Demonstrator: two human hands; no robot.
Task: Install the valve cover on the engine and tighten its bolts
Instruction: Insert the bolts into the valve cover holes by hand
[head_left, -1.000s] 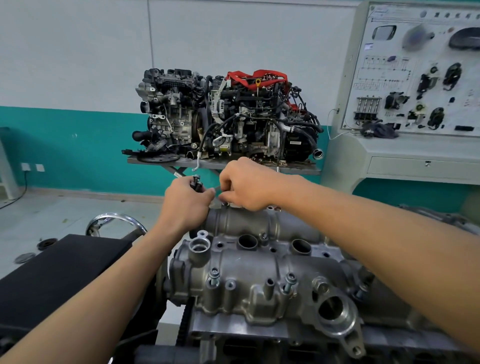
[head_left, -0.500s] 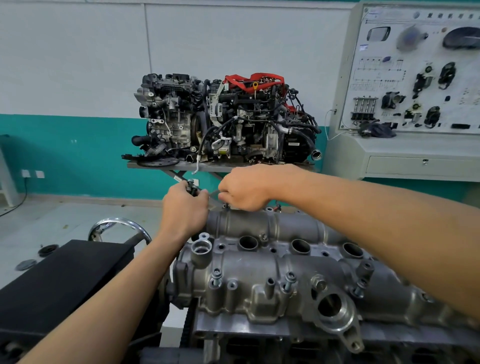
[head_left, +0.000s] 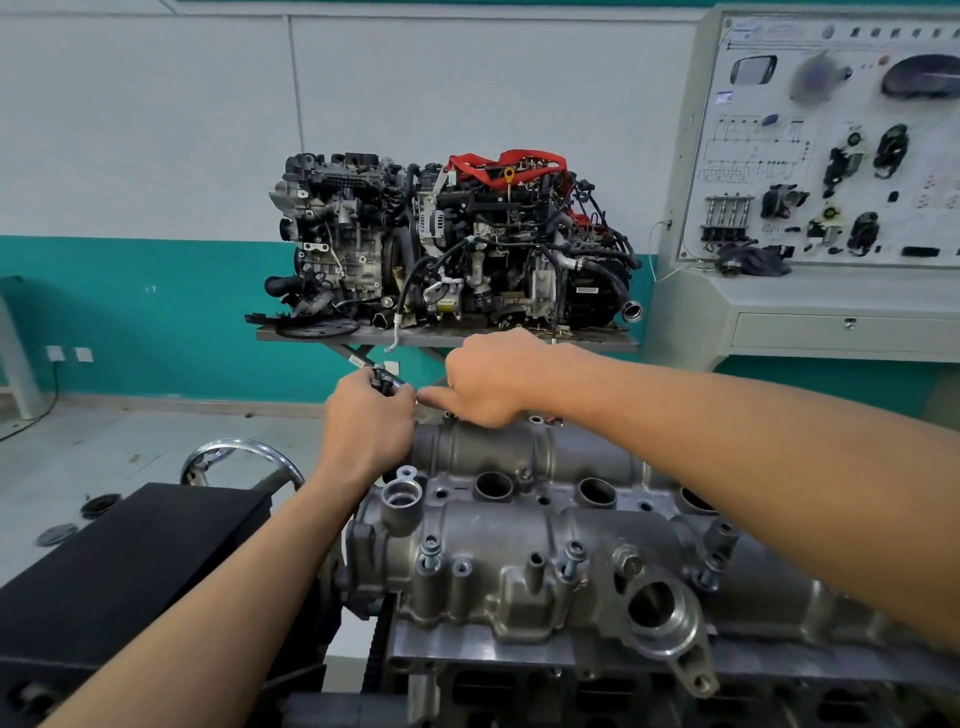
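1. The valve cover (head_left: 519, 525), bare cast aluminium, sits on the engine (head_left: 597, 680) across the lower centre and lower right of the frame, with its round plug wells in a row along the top.
2. Several bolts (head_left: 430, 552) stand proud along the near edge of the cover, with their heads raised above the bosses.
3. The left hand (head_left: 370, 422) is closed in a fist at the far left corner of the cover, just above centre of the frame. It grips a small dark tool (head_left: 382, 375) whose tip shows above the knuckles; what kind of tool it is cannot be told.
4. The right hand (head_left: 491, 382) is curled just beside the left, over the far edge of the cover. Its thumb points left and nearly meets the left hand. Whether its fingers hold anything cannot be told, since they are hidden under the hand.
5. A black padded surface (head_left: 130, 561) fills the lower left of the frame.
6. A second, fully dressed engine (head_left: 452, 244) with red parts on top rests on a stand at upper centre.
7. A training display board (head_left: 831, 150) with mounted car parts stands at upper right.
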